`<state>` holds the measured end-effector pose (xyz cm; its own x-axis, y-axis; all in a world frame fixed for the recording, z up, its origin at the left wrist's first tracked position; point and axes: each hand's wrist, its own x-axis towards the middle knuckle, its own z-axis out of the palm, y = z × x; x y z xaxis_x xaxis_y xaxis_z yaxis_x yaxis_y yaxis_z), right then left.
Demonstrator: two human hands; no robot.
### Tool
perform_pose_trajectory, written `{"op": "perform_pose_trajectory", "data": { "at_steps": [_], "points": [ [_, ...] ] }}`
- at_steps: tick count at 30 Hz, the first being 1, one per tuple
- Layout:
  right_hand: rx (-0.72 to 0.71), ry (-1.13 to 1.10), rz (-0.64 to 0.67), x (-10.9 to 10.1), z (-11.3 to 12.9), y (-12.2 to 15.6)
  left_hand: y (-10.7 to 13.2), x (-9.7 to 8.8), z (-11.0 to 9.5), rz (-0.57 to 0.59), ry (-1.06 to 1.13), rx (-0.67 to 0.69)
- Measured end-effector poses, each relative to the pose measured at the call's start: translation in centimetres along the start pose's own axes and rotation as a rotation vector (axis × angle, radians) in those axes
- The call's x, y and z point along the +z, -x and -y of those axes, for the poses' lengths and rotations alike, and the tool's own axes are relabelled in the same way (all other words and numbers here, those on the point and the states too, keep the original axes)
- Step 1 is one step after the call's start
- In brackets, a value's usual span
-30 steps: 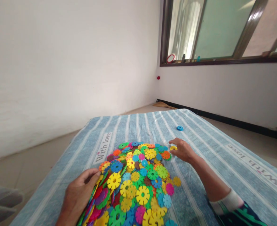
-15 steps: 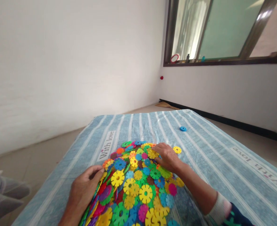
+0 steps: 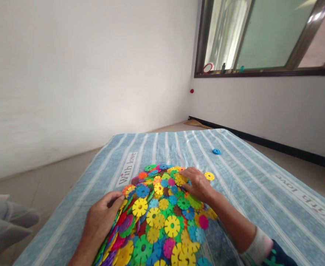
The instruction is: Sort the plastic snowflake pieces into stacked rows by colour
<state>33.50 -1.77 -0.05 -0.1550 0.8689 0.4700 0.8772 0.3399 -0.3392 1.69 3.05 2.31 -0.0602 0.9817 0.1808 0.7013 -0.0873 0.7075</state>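
A heap of flat, notched plastic discs (image 3: 162,218) in yellow, green, blue, pink, orange and purple lies on a blue striped cloth (image 3: 251,192). My left hand (image 3: 103,218) rests against the heap's left edge, fingers curled onto the discs there. At the far right side of the pile my right hand (image 3: 197,184) lies palm down, its fingers bent over the discs; whether it grips one is hidden. A single yellow disc (image 3: 209,176) sits just right of that hand. A lone blue disc (image 3: 216,151) lies farther off on the cloth.
The cloth carries the words "With love" (image 3: 127,168) and covers the floor beside white walls. A dark-framed window (image 3: 264,37) with small items on its sill is at the upper right. Grey fabric (image 3: 4,225) shows at the left edge.
My right hand has left the yellow disc on the cloth and moved left onto the pile's far right side. The left hand has stayed at the left edge.
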Motion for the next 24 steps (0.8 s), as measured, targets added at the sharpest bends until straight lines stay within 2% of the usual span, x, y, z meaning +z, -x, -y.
{"op": "perform_pose_trajectory", "data": {
  "at_steps": [10, 16, 18, 21, 24],
  "points": [
    [-0.061, 0.02, 0.079, 0.1, 0.5, -0.4, -0.1, 0.2, 0.2, 0.016, 0.004, -0.038],
    [-0.093, 0.061, 0.024, -0.2, 0.3, -0.4, -0.2, 0.1, 0.1, -0.008, 0.005, -0.022],
    [-0.062, 0.061, -0.013, -1.2, -0.5, -0.3, -0.3, 0.1, 0.2, -0.025, 0.0, -0.014],
    [0.074, 0.047, -0.062, -3.2, -2.2, 0.3, -0.4, 0.2, 0.4, -0.027, -0.005, -0.017],
    [0.161, 0.036, -0.06, -4.3, -3.1, 0.9, -0.5, 0.3, 0.7, -0.017, -0.011, -0.01]
  ]
}}
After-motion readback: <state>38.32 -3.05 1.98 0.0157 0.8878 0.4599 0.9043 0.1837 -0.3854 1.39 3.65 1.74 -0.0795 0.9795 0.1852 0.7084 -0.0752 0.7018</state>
